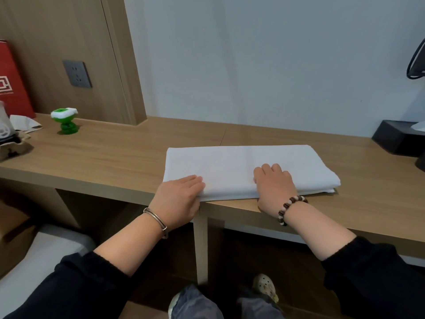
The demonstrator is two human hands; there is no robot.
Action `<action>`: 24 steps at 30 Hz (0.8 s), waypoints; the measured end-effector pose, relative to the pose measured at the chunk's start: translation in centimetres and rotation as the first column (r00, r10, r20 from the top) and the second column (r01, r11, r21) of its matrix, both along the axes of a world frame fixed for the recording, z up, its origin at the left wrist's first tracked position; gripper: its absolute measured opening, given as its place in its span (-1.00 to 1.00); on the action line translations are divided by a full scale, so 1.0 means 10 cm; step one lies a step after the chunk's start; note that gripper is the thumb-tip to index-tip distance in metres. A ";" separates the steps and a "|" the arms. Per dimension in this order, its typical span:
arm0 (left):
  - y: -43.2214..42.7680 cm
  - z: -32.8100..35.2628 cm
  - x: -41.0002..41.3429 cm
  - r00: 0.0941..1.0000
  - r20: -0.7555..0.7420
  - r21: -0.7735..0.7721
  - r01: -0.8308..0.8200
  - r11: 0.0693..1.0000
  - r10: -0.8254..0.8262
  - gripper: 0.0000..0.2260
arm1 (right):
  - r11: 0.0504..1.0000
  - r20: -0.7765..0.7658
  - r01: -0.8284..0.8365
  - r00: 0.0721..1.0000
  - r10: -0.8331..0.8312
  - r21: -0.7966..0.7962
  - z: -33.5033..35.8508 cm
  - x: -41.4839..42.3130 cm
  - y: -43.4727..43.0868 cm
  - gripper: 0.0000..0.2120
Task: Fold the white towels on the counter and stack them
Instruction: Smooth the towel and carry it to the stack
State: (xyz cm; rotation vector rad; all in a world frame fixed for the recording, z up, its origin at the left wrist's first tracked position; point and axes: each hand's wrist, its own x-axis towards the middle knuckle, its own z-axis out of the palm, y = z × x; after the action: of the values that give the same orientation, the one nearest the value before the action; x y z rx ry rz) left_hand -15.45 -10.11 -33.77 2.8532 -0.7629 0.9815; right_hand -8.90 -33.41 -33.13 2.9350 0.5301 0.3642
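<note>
A white towel (232, 164), folded into a long flat rectangle, lies on the wooden counter (110, 155) near its front edge. My left hand (178, 200) lies at the towel's near left corner, fingers straight and pointing right along the front fold. My right hand (273, 185) rests palm down on the towel's near middle, with fingers bent at the knuckles and pressing the cloth. Thin layers of the towel show at its right front corner. No other towel is in view.
A green and white plastic toy (65, 122) stands at the back left, next to a red bag (11, 81), a cardboard tray (13, 147) and crumpled paper. A black tissue box (400, 137) sits at the far right. A wall socket (77, 74) is on the left panel.
</note>
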 end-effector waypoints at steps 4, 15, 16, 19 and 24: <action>0.01 -0.03 -0.05 1.000 -0.021 0.030 -0.009 0.999 0.010 -0.74 | 0.999 -0.155 -0.034 0.987 0.034 0.006 0.15 -0.02 -0.02 -0.81; -0.05 0.08 -0.01 0.986 -0.163 -0.209 -0.071 0.975 0.037 -0.70 | 0.985 -0.303 0.038 0.953 0.014 0.166 0.08 0.52 0.72 -0.44; 0.02 0.14 0.04 0.971 -0.226 -0.388 -0.163 0.907 0.078 -0.70 | 0.984 -0.300 0.029 0.954 0.025 0.174 0.02 0.56 0.70 -0.43; 0.35 0.27 0.34 0.893 -0.386 -0.761 -0.450 0.468 0.230 -0.79 | 0.984 -0.269 0.006 0.962 0.042 0.176 -0.04 0.61 0.64 -0.41; 0.53 0.40 0.81 0.728 -0.678 -0.734 -0.677 0.048 -0.099 -0.78 | 0.984 -0.244 -0.012 0.968 0.056 0.176 -0.05 0.60 0.65 -0.40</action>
State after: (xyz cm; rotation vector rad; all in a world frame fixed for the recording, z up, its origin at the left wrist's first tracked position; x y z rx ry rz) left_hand -7.35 -4.82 -29.81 1.7129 0.5751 0.2307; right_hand -2.87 -26.95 -33.64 3.1660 0.6089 0.0453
